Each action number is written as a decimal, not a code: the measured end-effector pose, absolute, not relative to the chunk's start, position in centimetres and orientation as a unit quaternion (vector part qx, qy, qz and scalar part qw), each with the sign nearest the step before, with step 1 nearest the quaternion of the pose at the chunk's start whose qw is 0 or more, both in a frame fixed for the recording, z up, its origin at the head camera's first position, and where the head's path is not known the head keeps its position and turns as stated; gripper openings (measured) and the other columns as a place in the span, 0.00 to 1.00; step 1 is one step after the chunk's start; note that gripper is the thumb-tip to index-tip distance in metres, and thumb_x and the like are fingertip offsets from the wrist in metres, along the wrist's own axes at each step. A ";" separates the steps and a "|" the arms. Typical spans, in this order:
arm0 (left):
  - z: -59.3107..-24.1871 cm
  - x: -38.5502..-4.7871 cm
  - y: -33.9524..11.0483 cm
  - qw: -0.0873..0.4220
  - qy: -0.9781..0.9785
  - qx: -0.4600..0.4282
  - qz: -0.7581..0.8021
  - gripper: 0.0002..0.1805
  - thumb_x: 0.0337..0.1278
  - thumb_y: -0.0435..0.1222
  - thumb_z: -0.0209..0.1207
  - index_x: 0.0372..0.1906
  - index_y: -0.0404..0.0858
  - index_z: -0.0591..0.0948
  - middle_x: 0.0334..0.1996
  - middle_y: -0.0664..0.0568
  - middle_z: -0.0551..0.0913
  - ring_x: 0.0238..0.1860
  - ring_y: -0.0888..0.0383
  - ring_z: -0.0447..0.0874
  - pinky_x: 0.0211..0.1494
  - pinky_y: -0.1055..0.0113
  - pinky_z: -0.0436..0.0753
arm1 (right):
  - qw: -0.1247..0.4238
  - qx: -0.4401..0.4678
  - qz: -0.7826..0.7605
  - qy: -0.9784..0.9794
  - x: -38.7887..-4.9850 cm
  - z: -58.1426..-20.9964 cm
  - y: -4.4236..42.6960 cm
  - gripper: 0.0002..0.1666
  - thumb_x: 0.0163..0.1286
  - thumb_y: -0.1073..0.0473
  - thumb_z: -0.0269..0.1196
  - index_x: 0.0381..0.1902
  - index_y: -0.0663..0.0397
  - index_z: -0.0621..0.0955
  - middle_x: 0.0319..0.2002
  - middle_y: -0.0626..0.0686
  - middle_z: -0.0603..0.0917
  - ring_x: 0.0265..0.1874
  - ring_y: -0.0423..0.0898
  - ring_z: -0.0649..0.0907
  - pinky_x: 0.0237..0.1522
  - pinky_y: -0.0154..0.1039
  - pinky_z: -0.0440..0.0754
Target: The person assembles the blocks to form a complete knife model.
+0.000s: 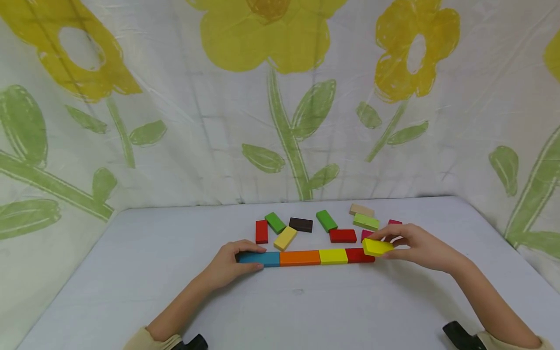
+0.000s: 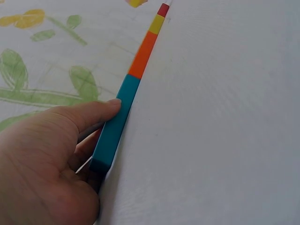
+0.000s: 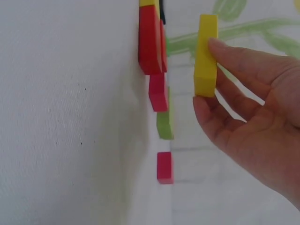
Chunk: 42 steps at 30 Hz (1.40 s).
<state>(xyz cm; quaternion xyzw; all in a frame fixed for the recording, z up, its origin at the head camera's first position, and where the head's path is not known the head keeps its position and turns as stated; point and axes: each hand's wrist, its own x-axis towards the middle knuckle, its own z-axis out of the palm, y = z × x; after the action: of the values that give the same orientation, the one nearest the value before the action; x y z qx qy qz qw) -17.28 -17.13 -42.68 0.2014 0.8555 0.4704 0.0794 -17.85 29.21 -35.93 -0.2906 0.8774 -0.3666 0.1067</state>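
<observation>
A row of blocks lies end to end on the table: a blue block [image 1: 262, 259] at the left, then an orange block [image 1: 300, 258], a yellow block [image 1: 333, 256] and a red block [image 1: 359, 255]. My left hand [image 1: 227, 262] grips the blue block's left part, thumb on the near side and fingers on the far side. My right hand [image 1: 415, 248] pinches another yellow block [image 1: 377, 247] by the row's right end. The right wrist view shows this yellow block [image 3: 205, 56] held apart from the red block [image 3: 149, 42], between thumb and fingers.
Behind the row lie loose blocks: a red one [image 1: 261, 232], a pale yellow one [image 1: 285, 238], a dark one [image 1: 301, 224], another red one [image 1: 343, 236], a light green one [image 1: 365, 221] and several others. A flower-printed cloth [image 1: 175, 121] hangs behind the table [image 1: 280, 311].
</observation>
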 end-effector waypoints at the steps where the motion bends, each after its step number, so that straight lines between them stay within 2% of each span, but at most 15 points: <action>1: -42.7 -17.3 -17.1 0.080 0.856 0.202 0.470 0.17 0.66 0.38 0.71 0.57 0.41 0.89 0.57 0.46 0.87 0.59 0.47 0.78 0.62 0.57 0.80 | 0.108 -0.289 -0.367 0.878 -17.9 -35.9 29.3 0.20 0.71 0.63 0.71 0.59 0.59 0.85 0.53 0.54 0.87 0.46 0.36 0.81 0.52 0.29 0.84; 8: -42.4 -17.3 -17.2 0.084 0.855 0.208 0.467 0.18 0.66 0.38 0.71 0.58 0.40 0.88 0.58 0.46 0.86 0.59 0.46 0.78 0.63 0.59 0.80 | 0.109 -0.277 -0.362 0.883 -18.0 -36.1 29.8 0.21 0.70 0.63 0.71 0.59 0.61 0.85 0.55 0.57 0.88 0.48 0.34 0.83 0.52 0.29 0.84; 14: -42.3 -17.2 -17.3 0.072 0.851 0.217 0.472 0.20 0.65 0.38 0.71 0.60 0.38 0.87 0.58 0.46 0.87 0.60 0.46 0.79 0.61 0.64 0.81 | 0.110 -0.269 -0.360 0.886 -18.3 -36.6 30.5 0.22 0.70 0.63 0.71 0.60 0.64 0.85 0.54 0.58 0.88 0.48 0.37 0.83 0.51 0.29 0.84; 20: -42.2 -17.2 -17.5 0.053 0.851 0.216 0.475 0.19 0.65 0.37 0.71 0.58 0.37 0.88 0.55 0.46 0.87 0.57 0.46 0.81 0.55 0.70 0.83 | 0.113 -0.267 -0.358 0.888 -18.6 -37.0 31.1 0.21 0.70 0.64 0.71 0.59 0.64 0.85 0.56 0.59 0.88 0.49 0.33 0.82 0.52 0.29 0.84; 27: -42.1 -17.2 -17.6 0.061 0.857 0.207 0.468 0.18 0.65 0.38 0.71 0.58 0.38 0.89 0.53 0.46 0.86 0.55 0.48 0.80 0.52 0.70 0.82 | 0.117 -0.276 -0.359 0.884 -18.9 -37.6 31.4 0.20 0.70 0.65 0.71 0.59 0.63 0.85 0.56 0.60 0.88 0.50 0.30 0.81 0.52 0.29 0.84; 42: -42.3 -17.3 -17.6 0.078 0.859 0.200 0.465 0.17 0.66 0.38 0.71 0.56 0.39 0.89 0.54 0.46 0.86 0.55 0.49 0.79 0.53 0.69 0.82 | 0.131 -0.276 -0.358 0.883 -19.2 -38.7 31.6 0.19 0.69 0.65 0.71 0.57 0.62 0.86 0.55 0.59 0.88 0.50 0.29 0.79 0.53 0.28 0.83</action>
<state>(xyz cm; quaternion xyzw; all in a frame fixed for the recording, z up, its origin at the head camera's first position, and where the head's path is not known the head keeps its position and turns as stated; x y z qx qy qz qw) -17.29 -17.62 -42.28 0.1995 0.8592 0.4647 0.0779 -19.24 31.58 -38.75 -0.2759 0.8826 -0.3575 0.1311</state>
